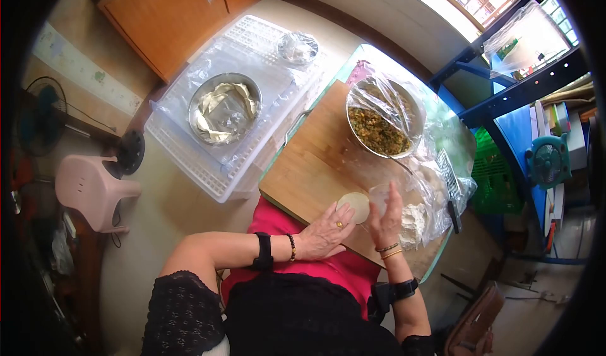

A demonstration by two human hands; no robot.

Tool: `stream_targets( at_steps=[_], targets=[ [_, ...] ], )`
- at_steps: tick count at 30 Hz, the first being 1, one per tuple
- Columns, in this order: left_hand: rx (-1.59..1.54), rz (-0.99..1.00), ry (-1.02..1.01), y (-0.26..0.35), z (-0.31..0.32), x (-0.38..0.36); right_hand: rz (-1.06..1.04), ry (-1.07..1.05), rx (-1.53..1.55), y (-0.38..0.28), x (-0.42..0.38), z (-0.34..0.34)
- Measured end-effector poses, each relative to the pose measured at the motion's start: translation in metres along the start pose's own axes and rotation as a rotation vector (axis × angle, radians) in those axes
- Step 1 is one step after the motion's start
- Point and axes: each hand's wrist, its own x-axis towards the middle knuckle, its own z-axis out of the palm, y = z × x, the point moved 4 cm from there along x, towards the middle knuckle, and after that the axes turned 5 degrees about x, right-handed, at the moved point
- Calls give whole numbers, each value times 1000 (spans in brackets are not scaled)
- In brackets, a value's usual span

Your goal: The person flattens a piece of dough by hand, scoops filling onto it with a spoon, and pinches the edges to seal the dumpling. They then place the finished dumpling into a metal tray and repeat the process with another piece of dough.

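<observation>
My left hand, with a ring on one finger, rests at the near edge of the wooden board, its fingertips on a round, pale dough wrapper. Its fingers are extended. Just right of the wrapper is my right hand, raised with its fingers up and slightly blurred; a pale, translucent shape shows by its fingertips, too smeared to name. White flour lies beside it. Farther back on the board stands a metal bowl of chopped filling, partly covered with plastic wrap.
Left of the board, a round metal pan holding folded dough pieces sits on a plastic-covered white crate. A knife lies at the board's right side, near a green basket. A pink stool stands far left.
</observation>
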Motion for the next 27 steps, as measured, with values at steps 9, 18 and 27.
stream_targets(
  at_steps=[9,18,27],
  targets=[
    [-14,-13,-26,-10,6,-2,5,23,-247,22,26,26],
    [-48,37,55,-8,11,18,-38,59,-16,13,2,-15],
    [-59,105,-157,5,7,-1,-77,-3,-472,2,-20,24]
  ],
)
